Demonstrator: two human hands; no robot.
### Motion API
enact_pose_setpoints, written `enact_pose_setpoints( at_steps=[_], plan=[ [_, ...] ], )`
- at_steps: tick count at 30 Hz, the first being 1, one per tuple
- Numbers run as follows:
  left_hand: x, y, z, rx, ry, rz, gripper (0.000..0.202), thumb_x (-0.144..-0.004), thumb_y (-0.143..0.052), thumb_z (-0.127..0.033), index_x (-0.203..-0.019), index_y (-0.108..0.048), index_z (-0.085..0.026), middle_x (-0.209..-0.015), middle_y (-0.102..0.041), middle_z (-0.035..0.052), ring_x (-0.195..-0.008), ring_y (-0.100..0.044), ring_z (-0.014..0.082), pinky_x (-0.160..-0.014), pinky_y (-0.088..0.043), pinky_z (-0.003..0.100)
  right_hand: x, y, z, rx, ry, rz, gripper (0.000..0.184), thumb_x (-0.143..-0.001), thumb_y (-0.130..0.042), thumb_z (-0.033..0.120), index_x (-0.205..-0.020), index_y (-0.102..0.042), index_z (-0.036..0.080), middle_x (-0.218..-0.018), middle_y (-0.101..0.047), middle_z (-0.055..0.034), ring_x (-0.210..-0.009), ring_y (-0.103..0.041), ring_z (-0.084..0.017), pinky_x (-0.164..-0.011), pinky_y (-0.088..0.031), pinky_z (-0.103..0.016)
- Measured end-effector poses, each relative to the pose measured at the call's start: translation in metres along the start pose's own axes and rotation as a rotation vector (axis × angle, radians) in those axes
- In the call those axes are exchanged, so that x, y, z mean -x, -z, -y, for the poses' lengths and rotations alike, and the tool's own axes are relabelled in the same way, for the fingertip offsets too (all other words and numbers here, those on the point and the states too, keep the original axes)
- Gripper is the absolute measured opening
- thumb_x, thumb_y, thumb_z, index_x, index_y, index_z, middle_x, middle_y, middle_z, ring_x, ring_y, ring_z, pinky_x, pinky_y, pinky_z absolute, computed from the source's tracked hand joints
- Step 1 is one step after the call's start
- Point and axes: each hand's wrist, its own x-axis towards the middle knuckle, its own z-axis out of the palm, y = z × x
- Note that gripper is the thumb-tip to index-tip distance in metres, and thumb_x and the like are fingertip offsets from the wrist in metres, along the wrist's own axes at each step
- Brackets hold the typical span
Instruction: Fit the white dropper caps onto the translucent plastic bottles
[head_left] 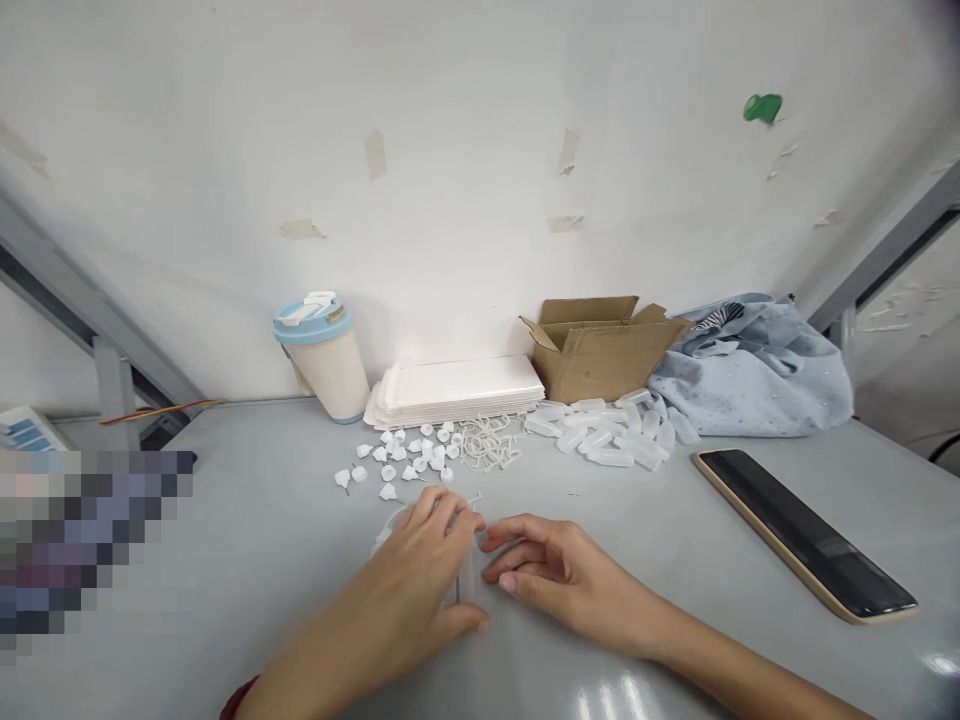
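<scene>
My left hand [427, 550] arches over a couple of translucent plastic tubes [466, 578] on the grey table, its fingers on their far end and its thumb at the near end. The palm side of that hand is hidden. Just to the right, my right hand [551, 570] has loosely curled fingers, thumb apart from them, and nothing visible in it; its fingertips are close to the tubes. Partly behind my left hand lie a white piece [384, 537] and a thin pale loop, mostly covered. Farther back are small white caps with thin stems [420, 455] and pale elastic-looking loops [487, 442].
More translucent tubes [615, 430] lie in front of an open cardboard box [600, 355]. A stack of white flat packets [457, 388], a blue-lidded cup [326, 360] and a light-blue cloth bag [757, 375] line the wall. A phone [802, 530] lies at right; a blurred-out patch covers the left.
</scene>
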Motion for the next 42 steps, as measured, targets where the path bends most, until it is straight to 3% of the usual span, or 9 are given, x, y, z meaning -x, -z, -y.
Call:
enact_pose_setpoints(
  at_steps=[4, 13, 18, 21, 27, 30, 35, 39, 42],
  plan=[
    [-0.001, 0.000, -0.005, -0.024, 0.024, 0.021, 0.024, -0.073, -0.061, -0.019, -0.095, -0.053, -0.020, -0.103, -0.048, 0.0036, -0.102, -0.040, 0.0228, -0.086, -0.040, 0.037, 0.000, 0.001, 0.001, 0.004, 0.009, -0.010, 0.035, -0.081, -0.061, 0.033, -0.112, -0.058, 0.016, -0.100, -0.065, -0.0094, -0.095, -0.061, -0.019, -0.086, -0.046, -0.035],
    [-0.001, -0.003, -0.001, -0.072, 0.010, -0.012, 0.027, -0.073, -0.059, -0.016, -0.099, -0.054, -0.019, -0.104, -0.049, 0.0056, -0.103, -0.041, 0.0247, -0.087, -0.040, 0.040, -0.001, 0.002, 0.000, 0.013, 0.005, -0.036, 0.035, -0.080, -0.062, 0.037, -0.107, -0.058, 0.015, -0.094, -0.067, -0.0082, -0.089, -0.063, -0.019, -0.083, -0.048, -0.034],
    [0.000, -0.001, -0.001, -0.015, -0.014, -0.023, 0.037, -0.073, -0.068, -0.037, -0.104, -0.055, -0.021, -0.107, -0.051, 0.0057, -0.105, -0.041, 0.0267, -0.087, -0.041, 0.041, -0.002, 0.007, 0.001, 0.096, 0.028, -0.076, 0.032, -0.082, -0.058, 0.038, -0.106, -0.058, 0.016, -0.088, -0.068, -0.0071, -0.084, -0.064, -0.019, -0.077, -0.049, -0.033],
    [-0.003, 0.002, 0.001, 0.035, -0.035, -0.075, 0.033, -0.080, -0.060, -0.042, -0.106, -0.055, -0.021, -0.109, -0.052, 0.0059, -0.106, -0.042, 0.0251, -0.088, -0.041, 0.039, -0.007, 0.026, 0.000, 0.308, 0.111, -0.219, 0.025, -0.086, -0.053, 0.034, -0.105, -0.058, 0.018, -0.090, -0.067, -0.0067, -0.084, -0.063, -0.019, -0.076, -0.049, -0.034],
    [-0.037, 0.011, 0.004, -0.120, -0.132, -0.213, 0.023, -0.093, -0.038, -0.024, -0.104, -0.057, -0.016, -0.107, -0.056, 0.0086, -0.107, -0.044, 0.0230, -0.090, -0.040, 0.037, -0.024, 0.088, -0.015, 1.037, 0.518, -0.605, 0.024, -0.089, -0.038, 0.014, -0.105, -0.056, 0.016, -0.104, -0.062, -0.0123, -0.098, -0.056, -0.025, -0.081, -0.047, -0.042],
    [-0.061, 0.012, 0.001, -0.290, -0.247, -0.219, 0.024, -0.093, -0.038, -0.023, -0.098, -0.061, -0.016, -0.107, -0.057, 0.0091, -0.107, -0.044, 0.0248, -0.089, -0.040, 0.039, -0.028, 0.105, -0.019, 1.259, 0.530, -0.593, 0.029, -0.088, -0.034, 0.006, -0.105, -0.057, 0.014, -0.102, -0.064, -0.0131, -0.095, -0.054, -0.025, -0.078, -0.047, -0.040],
    [-0.081, 0.003, -0.004, -0.441, -0.299, -0.195, 0.025, -0.092, -0.040, -0.023, -0.087, -0.063, -0.013, -0.097, -0.059, 0.0110, -0.099, -0.047, 0.0255, -0.086, -0.041, 0.039, -0.029, 0.105, -0.018, 1.480, 0.431, -0.485, 0.032, -0.083, -0.040, -0.002, -0.104, -0.059, 0.012, -0.101, -0.066, -0.0111, -0.087, -0.051, -0.024, -0.076, -0.045, -0.035],
    [-0.082, 0.000, -0.001, -0.360, -0.263, -0.214, 0.026, -0.091, -0.040, -0.022, -0.089, -0.064, -0.012, -0.095, -0.060, 0.0115, -0.099, -0.048, 0.0258, -0.086, -0.042, 0.040, -0.028, 0.101, -0.014, 1.615, 0.376, -0.459, 0.035, -0.082, -0.041, -0.004, -0.107, -0.059, 0.013, -0.102, -0.065, -0.0099, -0.088, -0.050, -0.024, -0.074, -0.042, -0.034],
    [-0.077, 0.007, 0.002, -0.163, -0.194, -0.309, 0.029, -0.090, -0.036, -0.021, -0.099, -0.063, -0.014, -0.102, -0.060, 0.0100, -0.103, -0.049, 0.0240, -0.087, -0.043, 0.038, -0.028, 0.098, -0.012, 1.697, 0.380, -0.443, 0.029, -0.085, -0.042, -0.001, -0.103, -0.059, 0.014, -0.098, -0.064, -0.0104, -0.088, -0.050, -0.024, -0.072, -0.041, -0.034]
  ],
)
